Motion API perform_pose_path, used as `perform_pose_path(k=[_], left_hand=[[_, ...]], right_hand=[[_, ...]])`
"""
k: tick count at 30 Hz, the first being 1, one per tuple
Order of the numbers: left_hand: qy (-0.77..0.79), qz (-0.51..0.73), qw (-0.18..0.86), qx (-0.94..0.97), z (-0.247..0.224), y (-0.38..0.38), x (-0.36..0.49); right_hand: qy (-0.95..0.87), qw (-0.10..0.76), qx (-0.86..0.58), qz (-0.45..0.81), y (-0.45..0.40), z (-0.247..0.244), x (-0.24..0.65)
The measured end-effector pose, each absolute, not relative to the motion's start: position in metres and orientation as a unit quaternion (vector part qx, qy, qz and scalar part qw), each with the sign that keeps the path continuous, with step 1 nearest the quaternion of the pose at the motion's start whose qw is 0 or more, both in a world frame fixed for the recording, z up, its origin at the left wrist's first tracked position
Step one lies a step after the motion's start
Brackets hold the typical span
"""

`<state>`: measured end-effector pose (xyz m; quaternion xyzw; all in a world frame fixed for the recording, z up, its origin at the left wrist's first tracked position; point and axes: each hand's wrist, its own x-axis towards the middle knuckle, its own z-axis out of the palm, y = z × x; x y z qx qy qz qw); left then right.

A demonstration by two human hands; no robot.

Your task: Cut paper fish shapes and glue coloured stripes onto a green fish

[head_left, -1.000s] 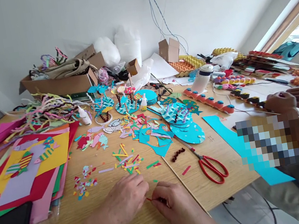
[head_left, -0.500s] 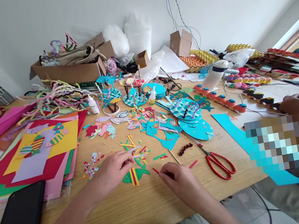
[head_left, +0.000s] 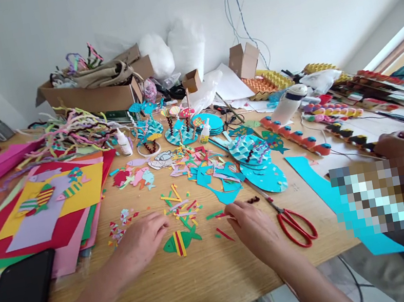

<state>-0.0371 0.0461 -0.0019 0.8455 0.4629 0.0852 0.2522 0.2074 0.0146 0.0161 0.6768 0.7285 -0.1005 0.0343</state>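
Observation:
A green paper fish banded with yellow and red strips lies flat on the wooden table between my hands. To its left is my left hand, fingers bent and close together, their tips near the fish's head; anything inside them is hidden. My right hand is closed, palm down, with its fingertips at the right end of a small red paper strip. Another red strip lies loose below those fingertips. Just beyond the fish are scattered yellow, green and pink strips.
Red-handled scissors lie right of my right hand, beside a long blue paper piece. Coloured sheets and a black phone are at left. Glue bottles stand farther back. Another person's hands work at right.
My right hand has moved up and slightly right, leaving the red strip it held on the table. My left hand has drawn back a little to the left, away from the fish.

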Motion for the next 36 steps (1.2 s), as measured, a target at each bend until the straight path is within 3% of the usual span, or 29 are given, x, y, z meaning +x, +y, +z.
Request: perform_pose_path(k=[13,36], left_hand=[[0.482,0.108,0.281,0.823,-0.009,0.035,-0.038],[0.485,0.137,0.301,0.81,-0.004,0.04,-0.03]], right_hand=[[0.865,0.086,0.482,-0.108,0.103,-0.001,0.175],[0.866,0.12,0.478,-0.081,0.111,-0.001,0.179]])
